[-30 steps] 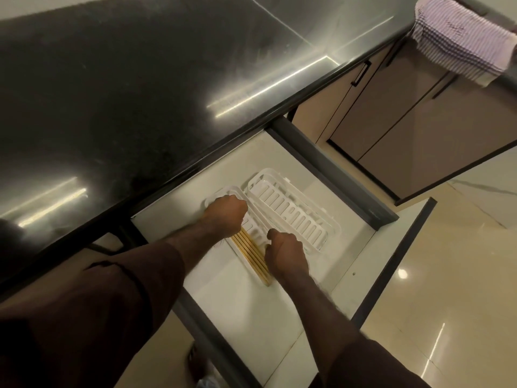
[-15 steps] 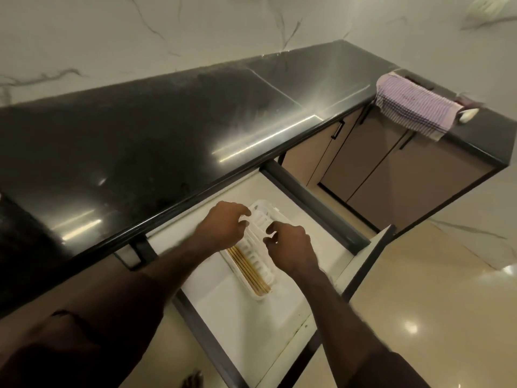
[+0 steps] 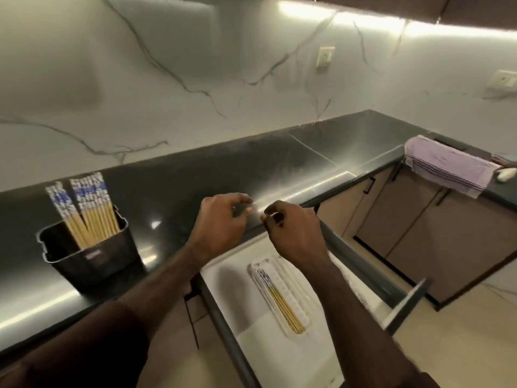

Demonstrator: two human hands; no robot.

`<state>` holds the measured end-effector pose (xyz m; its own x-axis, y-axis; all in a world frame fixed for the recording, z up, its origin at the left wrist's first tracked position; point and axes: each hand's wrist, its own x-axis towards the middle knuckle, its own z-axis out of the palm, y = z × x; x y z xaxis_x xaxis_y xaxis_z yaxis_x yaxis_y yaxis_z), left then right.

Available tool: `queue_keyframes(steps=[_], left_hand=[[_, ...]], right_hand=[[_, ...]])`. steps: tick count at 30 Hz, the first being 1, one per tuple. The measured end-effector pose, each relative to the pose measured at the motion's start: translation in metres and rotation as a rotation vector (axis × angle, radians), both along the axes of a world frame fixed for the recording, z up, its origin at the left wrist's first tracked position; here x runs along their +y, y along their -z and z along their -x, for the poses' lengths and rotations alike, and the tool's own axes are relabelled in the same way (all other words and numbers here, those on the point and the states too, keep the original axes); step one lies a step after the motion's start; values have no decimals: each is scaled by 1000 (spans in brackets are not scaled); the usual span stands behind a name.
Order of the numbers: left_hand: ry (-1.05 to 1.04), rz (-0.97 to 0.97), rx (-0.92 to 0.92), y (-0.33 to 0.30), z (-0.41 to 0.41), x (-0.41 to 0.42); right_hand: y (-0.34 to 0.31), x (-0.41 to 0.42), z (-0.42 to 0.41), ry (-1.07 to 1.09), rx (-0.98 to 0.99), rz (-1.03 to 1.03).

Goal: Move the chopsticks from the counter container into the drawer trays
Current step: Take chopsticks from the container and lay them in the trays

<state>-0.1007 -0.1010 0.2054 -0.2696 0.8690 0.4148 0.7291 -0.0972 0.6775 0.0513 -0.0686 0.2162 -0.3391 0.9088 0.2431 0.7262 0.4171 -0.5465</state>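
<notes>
A dark container stands on the black counter at the left, holding several bamboo chopsticks with blue-and-white tops, upright and leaning. Below the counter the drawer is pulled out. In it lies a white slotted tray with several chopsticks laid lengthwise along its left side. My left hand and my right hand hover close together above the counter edge, over the drawer. Both have loosely curled fingers and hold nothing.
A purple striped towel hangs over the counter edge at the right, above brown cabinet doors. A small white object lies beside it. A marble wall with sockets runs behind the counter.
Both hands have risen out of the drawer tray to counter height. The view has tilted upward, bringing the counter container and wall into sight.
</notes>
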Motion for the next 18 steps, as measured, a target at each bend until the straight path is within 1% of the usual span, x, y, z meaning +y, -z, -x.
queue_keyframes(steps=[5,9,14,18], left_hand=[[-124,-135,-44,-26,62,-38],[-211,-168,-84,-30,132,-67],[-329,-190,-131,-28,237,-80],[-314,-165,-114,-22,303,-83]], right_hand=[[-32,-16,65,-127,50,-87],[-37,-26,135,-213,36,-125],[-32,-35,238,-260,52,-82],[-29,-42,305,-310,58,-18]])
